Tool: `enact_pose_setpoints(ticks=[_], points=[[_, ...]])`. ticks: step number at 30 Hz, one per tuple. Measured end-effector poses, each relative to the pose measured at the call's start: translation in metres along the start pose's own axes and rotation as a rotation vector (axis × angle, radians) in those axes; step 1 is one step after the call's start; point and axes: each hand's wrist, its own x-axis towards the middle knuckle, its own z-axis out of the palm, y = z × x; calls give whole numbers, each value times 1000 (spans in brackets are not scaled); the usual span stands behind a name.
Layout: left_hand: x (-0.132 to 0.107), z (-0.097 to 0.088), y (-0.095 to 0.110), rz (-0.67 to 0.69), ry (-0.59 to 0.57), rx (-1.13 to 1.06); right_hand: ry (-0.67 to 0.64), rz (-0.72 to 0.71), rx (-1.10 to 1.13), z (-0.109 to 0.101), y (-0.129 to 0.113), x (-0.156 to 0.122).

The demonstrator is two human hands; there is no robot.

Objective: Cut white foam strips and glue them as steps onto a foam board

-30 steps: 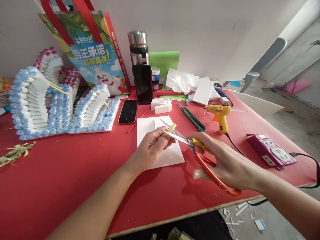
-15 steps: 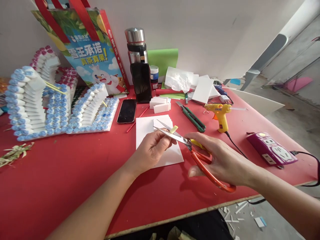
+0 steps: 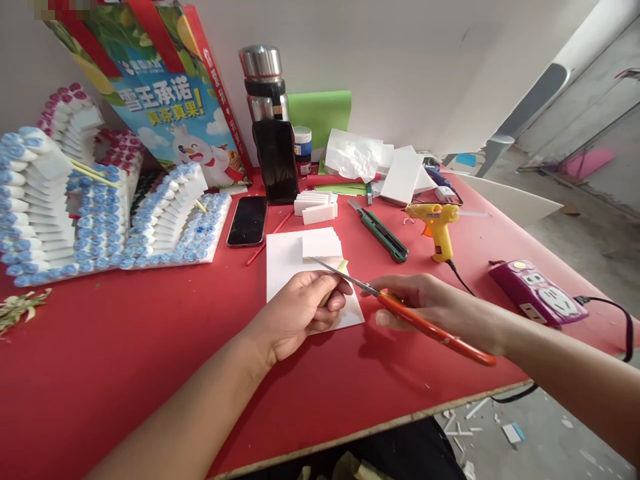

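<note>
My left hand [image 3: 305, 303] is closed in a pinch on a small pale yellow strip [image 3: 343, 266], whose tip sticks up past the fingers; the rest is hidden in the hand. My right hand [image 3: 425, 303] grips a pair of scissors [image 3: 430, 328] with red-orange handles. The blades are seen nearly edge-on and lie across the strip, just above my left fingertips. Both hands are over a white sheet [image 3: 283, 257] on the red table, where a smaller stack of white card [image 3: 321, 245] lies.
A green utility knife [image 3: 379, 231], a yellow glue gun [image 3: 436, 227] and a purple power strip [image 3: 537, 293] lie to the right. A phone [image 3: 247, 221] lies left of the sheet. Behind stand another phone [image 3: 276, 160] and a steel flask [image 3: 261, 70]. Blue-and-white models [image 3: 170, 220] fill the left.
The scissors have turned from a flat, spread view to nearly edge-on, their handles swinging right. The yellow strip sits lower and tilts differently. The view has shifted slightly.
</note>
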Motion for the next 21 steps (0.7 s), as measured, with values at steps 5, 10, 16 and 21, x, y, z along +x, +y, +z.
enact_pose_setpoints(ticks=[5, 10, 16, 21], points=[[2, -2, 0, -78, 13, -124, -101, 66, 93, -8, -7, 5], [4, -2, 2, -154, 67, -207, -146, 156, 46, -15, -8, 12], [5, -3, 6, -205, 89, -276, -221, 158, 36, -21, -7, 19], [6, -6, 7, -226, 97, -305, -221, 192, 59, -21, -6, 23]])
